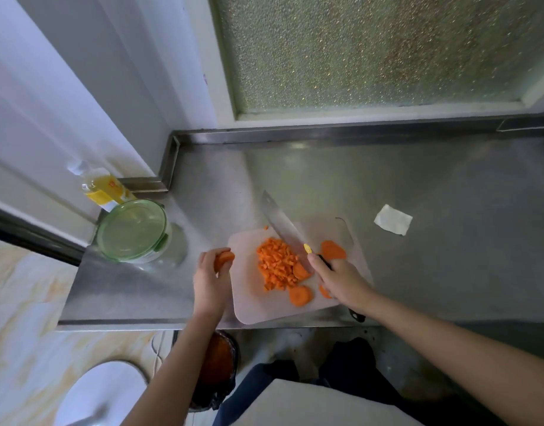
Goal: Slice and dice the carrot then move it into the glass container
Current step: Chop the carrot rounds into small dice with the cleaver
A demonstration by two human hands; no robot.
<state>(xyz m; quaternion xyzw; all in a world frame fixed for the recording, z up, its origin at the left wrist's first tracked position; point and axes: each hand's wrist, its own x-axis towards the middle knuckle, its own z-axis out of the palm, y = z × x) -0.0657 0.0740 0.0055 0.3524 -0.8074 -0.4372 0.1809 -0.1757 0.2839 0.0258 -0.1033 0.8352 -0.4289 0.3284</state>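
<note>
Grip of right hand (pixel 341 279) on knife (pixel 283 229); steel counter (pixel 433 179) below frosted window (pixel 372 50)

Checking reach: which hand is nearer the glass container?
Left. The left hand, holding a carrot piece, sits just right of the glass container; the right hand grips the knife farther right.

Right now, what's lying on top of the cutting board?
A pile of diced carrot, several round carrot slices, and the knife held across it. The right hand covers part of the board, partly hiding one slice.
</note>
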